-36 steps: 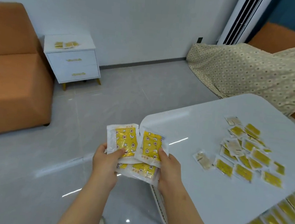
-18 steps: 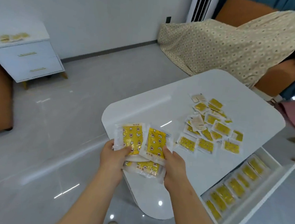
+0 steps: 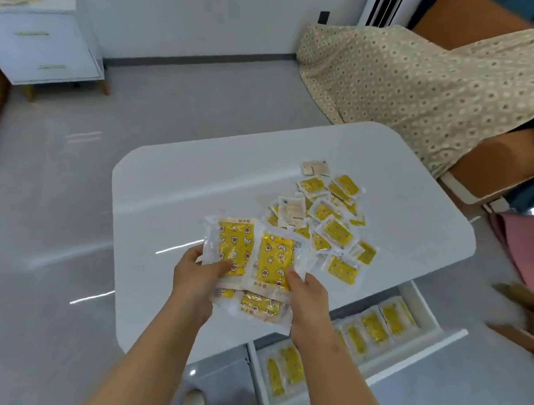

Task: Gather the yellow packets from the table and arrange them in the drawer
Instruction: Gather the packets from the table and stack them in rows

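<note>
Grey glossy floor gives way to the rounded white table (image 3: 170,194) swinging into full view, both the left hand (image 3: 196,278) and right hand (image 3: 307,296) grasping a fanned stack of yellow star-printed packets (image 3: 254,262) above it, the open white drawer (image 3: 420,347) now near for loading

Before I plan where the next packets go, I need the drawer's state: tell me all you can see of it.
The drawer is white, pulled open under the near right edge of the white table. A divider splits it. Yellow packets in clear wrappers lie in a row inside. Neither hand touches it.
</note>
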Available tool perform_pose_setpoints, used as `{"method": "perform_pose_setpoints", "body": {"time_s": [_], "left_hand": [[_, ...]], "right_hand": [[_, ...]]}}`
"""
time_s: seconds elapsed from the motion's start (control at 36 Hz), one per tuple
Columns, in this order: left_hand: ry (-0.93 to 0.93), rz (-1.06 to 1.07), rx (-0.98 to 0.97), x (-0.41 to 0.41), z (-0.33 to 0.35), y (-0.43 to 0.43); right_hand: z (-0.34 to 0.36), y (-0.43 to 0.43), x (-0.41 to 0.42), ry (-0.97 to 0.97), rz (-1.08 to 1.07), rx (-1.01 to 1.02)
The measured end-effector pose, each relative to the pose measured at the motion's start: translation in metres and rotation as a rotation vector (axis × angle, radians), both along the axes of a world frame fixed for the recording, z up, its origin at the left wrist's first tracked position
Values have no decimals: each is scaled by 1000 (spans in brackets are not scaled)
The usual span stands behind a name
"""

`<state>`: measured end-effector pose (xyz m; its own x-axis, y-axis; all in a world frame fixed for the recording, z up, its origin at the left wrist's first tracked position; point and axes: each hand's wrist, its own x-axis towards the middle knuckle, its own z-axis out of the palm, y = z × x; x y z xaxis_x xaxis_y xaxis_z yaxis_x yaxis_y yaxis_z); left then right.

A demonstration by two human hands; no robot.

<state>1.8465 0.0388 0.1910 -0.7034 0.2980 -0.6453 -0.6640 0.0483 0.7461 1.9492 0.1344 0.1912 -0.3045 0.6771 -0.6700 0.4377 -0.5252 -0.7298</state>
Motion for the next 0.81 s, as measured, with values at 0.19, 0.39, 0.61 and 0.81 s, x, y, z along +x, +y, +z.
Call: {"method": "perform_pose_setpoints", "body": {"time_s": [0.19, 0.39, 0.61, 0.81], "left_hand": [[-45, -91, -18, 43, -7, 44], [-37, -193, -73, 89, -27, 97], [-31, -178, -163, 172, -73, 195], [-129, -189, -261, 232, -131, 252]], "right_hand": [[-6, 46, 50, -13, -34, -1], [-25, 104, 101, 2, 3, -46], [-70, 218, 170, -6, 184, -56], [-121, 289, 224, -47, 307, -51]]}}
